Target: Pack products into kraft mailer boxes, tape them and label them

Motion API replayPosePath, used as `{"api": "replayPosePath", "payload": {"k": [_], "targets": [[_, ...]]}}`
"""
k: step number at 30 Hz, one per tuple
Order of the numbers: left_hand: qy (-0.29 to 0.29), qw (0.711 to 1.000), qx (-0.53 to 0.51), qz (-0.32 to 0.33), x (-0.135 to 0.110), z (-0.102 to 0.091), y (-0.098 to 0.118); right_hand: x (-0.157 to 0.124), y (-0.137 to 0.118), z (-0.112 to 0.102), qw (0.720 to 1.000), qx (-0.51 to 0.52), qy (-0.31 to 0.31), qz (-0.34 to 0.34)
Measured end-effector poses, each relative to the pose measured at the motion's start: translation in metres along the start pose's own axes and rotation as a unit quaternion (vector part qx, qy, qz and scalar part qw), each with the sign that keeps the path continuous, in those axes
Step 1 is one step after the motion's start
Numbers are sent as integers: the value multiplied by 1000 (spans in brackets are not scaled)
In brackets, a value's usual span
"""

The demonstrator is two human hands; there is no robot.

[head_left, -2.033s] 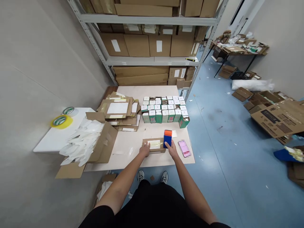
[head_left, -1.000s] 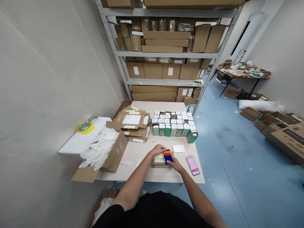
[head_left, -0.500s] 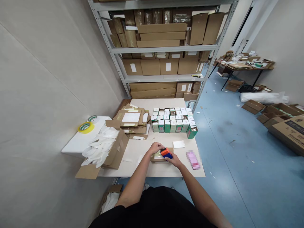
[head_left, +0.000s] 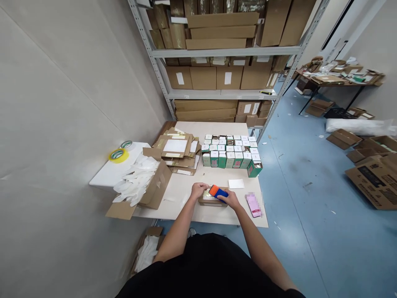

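A small brown cardboard box (head_left: 212, 203) with clear tape and a white label on top lies near the table's front edge. Over it, my right hand (head_left: 231, 199) grips a chunky hand tool (head_left: 218, 192) with an orange head and a blue body; its exact kind is not plain. The orange end points left, toward my left hand (head_left: 199, 190). That hand is at the box's left far corner with its fingertips pinched together, and what they hold is too small to make out. A white card (head_left: 236, 183) lies just beyond my right hand.
Rows of green-and-white cartons (head_left: 230, 155) stand behind the box. Flattened cardboard (head_left: 176, 147) is stacked to their left. An open carton (head_left: 158, 186) of white paper and a yellow tape roll (head_left: 118, 155) sit at the left. A pink item (head_left: 254, 205) lies at the right.
My left hand has shifted slightly left, away from the tool. The tool has turned so that more of its blue body shows. The whole view has tilted down a little.
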State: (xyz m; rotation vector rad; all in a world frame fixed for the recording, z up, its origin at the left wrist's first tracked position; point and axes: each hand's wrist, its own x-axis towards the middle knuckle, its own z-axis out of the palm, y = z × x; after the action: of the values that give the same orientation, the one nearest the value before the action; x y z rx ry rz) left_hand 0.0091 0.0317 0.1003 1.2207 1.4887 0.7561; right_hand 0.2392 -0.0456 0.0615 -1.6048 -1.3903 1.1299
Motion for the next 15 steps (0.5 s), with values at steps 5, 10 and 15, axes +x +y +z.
{"api": "replayPosePath", "payload": {"k": [5,10,15], "targets": [[73,996,-43,-22,8,-32,-4,5,-2,-31,997,-67,-41,-7],[113,987,-82,-75,7,-58,-26,13,-3,-38,984,-165,-61,-16],[132,978,-106,-123,-5,-60,-58,15,-7,-23,970,-236,-54,-29]]}}
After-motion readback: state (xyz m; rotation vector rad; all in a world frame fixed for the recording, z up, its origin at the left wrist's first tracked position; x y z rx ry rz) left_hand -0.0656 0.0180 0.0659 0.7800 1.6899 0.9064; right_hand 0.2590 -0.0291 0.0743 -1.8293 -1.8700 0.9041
